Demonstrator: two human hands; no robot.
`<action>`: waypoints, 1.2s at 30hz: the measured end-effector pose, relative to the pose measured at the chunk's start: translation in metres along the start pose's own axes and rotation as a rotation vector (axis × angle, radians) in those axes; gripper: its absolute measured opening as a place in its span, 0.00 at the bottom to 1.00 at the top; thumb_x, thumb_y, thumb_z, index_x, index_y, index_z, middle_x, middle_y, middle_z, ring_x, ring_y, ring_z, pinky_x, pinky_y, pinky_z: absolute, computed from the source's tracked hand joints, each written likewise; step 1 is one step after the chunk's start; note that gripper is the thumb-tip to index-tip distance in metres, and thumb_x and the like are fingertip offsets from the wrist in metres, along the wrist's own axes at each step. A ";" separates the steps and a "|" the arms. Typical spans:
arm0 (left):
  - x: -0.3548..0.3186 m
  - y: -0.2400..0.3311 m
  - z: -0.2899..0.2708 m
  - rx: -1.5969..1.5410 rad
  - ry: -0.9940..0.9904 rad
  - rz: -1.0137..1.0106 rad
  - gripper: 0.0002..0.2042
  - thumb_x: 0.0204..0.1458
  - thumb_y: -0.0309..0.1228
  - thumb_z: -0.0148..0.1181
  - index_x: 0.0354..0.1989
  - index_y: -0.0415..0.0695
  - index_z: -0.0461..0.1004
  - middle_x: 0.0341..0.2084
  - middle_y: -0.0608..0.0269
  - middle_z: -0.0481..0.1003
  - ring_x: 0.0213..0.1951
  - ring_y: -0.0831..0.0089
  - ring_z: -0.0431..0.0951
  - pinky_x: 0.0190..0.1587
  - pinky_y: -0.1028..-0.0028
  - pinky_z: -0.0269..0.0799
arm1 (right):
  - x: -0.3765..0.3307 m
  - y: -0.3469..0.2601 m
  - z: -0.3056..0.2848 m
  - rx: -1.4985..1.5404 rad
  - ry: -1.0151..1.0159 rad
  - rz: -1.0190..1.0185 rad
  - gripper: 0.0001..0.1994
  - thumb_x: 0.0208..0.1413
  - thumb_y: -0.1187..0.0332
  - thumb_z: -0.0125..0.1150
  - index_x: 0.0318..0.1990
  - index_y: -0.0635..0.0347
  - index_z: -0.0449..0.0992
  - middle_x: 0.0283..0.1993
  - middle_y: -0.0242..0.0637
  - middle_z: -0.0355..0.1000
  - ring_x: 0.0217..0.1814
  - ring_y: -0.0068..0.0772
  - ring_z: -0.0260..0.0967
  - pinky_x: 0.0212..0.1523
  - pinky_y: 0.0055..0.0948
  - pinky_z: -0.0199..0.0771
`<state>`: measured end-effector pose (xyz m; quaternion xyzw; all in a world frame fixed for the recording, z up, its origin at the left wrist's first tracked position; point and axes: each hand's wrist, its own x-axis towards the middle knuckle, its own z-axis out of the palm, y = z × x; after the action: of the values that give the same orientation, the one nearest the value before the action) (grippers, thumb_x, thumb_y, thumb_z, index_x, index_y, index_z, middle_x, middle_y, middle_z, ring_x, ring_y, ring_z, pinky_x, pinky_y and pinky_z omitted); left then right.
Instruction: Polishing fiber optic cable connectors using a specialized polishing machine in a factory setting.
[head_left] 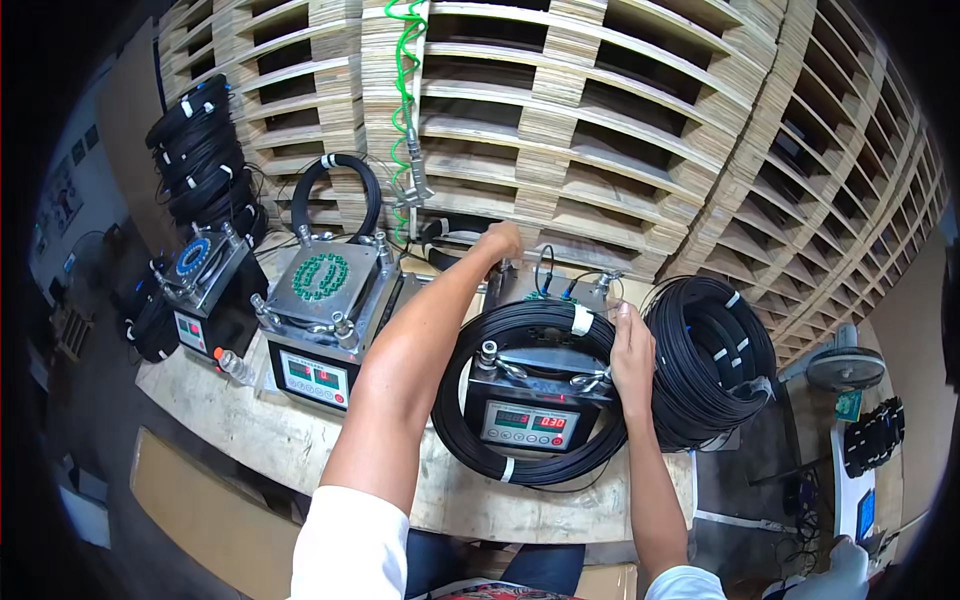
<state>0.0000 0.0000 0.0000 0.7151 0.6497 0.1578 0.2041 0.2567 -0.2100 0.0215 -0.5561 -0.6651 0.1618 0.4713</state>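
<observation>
A polishing machine with a metal top and a lit red display stands in front of me. Leaning against its front is a large coil of black cable, bound with white ties. Over the machine's far left corner, my left hand is closed around a metal corner knob. At the coil's right edge is my right hand, fingers together and pointing up by the far right corner; what they hold is hidden. Two blue-tipped cable ends rise from the machine's top.
A second polishing machine with a round green connector fixture stands left, a third beyond it. Stacked black coils crowd the right side. Wooden pallets form a wall behind; a green spiral air hose hangs there. A bottle stands left.
</observation>
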 end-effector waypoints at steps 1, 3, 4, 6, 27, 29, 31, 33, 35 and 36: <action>-0.016 0.002 -0.012 -0.030 0.031 -0.080 0.15 0.49 0.33 0.65 0.41 0.35 0.81 0.42 0.43 0.81 0.43 0.46 0.82 0.40 0.54 0.79 | -0.001 -0.008 -0.002 0.002 -0.017 0.010 0.22 0.73 0.58 0.39 0.49 0.68 0.76 0.43 0.60 0.76 0.48 0.55 0.76 0.51 0.43 0.71; -0.043 -0.006 -0.034 -0.491 -0.088 -0.331 0.14 0.50 0.30 0.65 0.37 0.29 0.77 0.31 0.46 0.79 0.31 0.52 0.82 0.31 0.56 0.81 | -0.004 -0.016 0.000 0.012 -0.051 0.013 0.22 0.73 0.59 0.39 0.48 0.69 0.76 0.41 0.60 0.76 0.46 0.55 0.77 0.48 0.42 0.72; -0.046 -0.014 -0.032 -0.595 -0.076 -0.326 0.12 0.52 0.30 0.62 0.37 0.30 0.77 0.30 0.46 0.78 0.30 0.52 0.82 0.31 0.55 0.81 | -0.003 -0.015 0.000 0.033 -0.050 -0.035 0.21 0.73 0.60 0.39 0.48 0.70 0.76 0.40 0.60 0.76 0.45 0.56 0.77 0.47 0.41 0.72; -0.052 -0.034 -0.030 -0.694 -0.046 -0.332 0.11 0.55 0.30 0.59 0.37 0.31 0.76 0.29 0.47 0.78 0.28 0.53 0.81 0.30 0.54 0.81 | -0.003 -0.010 0.005 0.092 -0.045 -0.121 0.20 0.72 0.62 0.39 0.48 0.71 0.76 0.39 0.59 0.76 0.43 0.56 0.77 0.46 0.41 0.73; -0.073 -0.051 0.029 -1.317 0.366 -0.261 0.15 0.58 0.43 0.65 0.39 0.42 0.77 0.30 0.64 0.80 0.27 0.77 0.78 0.24 0.77 0.68 | -0.002 0.001 0.011 0.030 0.044 -0.122 0.21 0.71 0.62 0.39 0.43 0.70 0.77 0.37 0.56 0.77 0.41 0.57 0.76 0.44 0.42 0.72; -0.077 -0.039 0.035 -1.367 0.480 -0.264 0.12 0.59 0.40 0.64 0.41 0.45 0.77 0.33 0.65 0.81 0.31 0.79 0.78 0.27 0.77 0.65 | 0.000 0.003 0.008 0.021 0.051 -0.128 0.21 0.71 0.62 0.39 0.42 0.70 0.77 0.36 0.56 0.77 0.40 0.57 0.76 0.43 0.41 0.72; -0.087 -0.044 0.031 -1.495 0.346 -0.177 0.11 0.60 0.37 0.62 0.46 0.48 0.75 0.36 0.68 0.82 0.35 0.81 0.78 0.31 0.77 0.63 | -0.002 0.000 0.008 0.035 0.029 -0.079 0.21 0.71 0.62 0.39 0.41 0.69 0.78 0.34 0.55 0.77 0.37 0.55 0.76 0.41 0.40 0.71; -0.094 -0.044 0.030 -1.698 0.320 -0.174 0.10 0.60 0.36 0.61 0.48 0.51 0.74 0.40 0.71 0.82 0.37 0.81 0.77 0.35 0.76 0.63 | 0.000 0.004 0.007 0.034 0.023 -0.050 0.21 0.71 0.62 0.39 0.40 0.68 0.78 0.33 0.55 0.76 0.35 0.52 0.76 0.40 0.39 0.71; -0.089 -0.049 0.028 -1.676 0.311 -0.160 0.13 0.60 0.42 0.63 0.46 0.49 0.74 0.37 0.71 0.81 0.36 0.81 0.76 0.34 0.76 0.64 | 0.001 0.006 0.009 0.070 0.042 -0.098 0.21 0.71 0.62 0.40 0.40 0.69 0.78 0.32 0.54 0.76 0.34 0.51 0.76 0.39 0.39 0.71; -0.087 -0.051 0.026 -1.543 0.283 -0.189 0.15 0.58 0.45 0.64 0.44 0.48 0.74 0.34 0.71 0.80 0.34 0.81 0.75 0.33 0.76 0.64 | 0.002 0.005 0.010 0.066 0.050 -0.109 0.21 0.71 0.62 0.40 0.40 0.69 0.79 0.32 0.53 0.77 0.33 0.50 0.76 0.39 0.38 0.70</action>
<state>-0.0401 -0.0854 -0.0446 0.2864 0.4346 0.6353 0.5705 0.2520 -0.2038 0.0138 -0.5071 -0.6768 0.1436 0.5139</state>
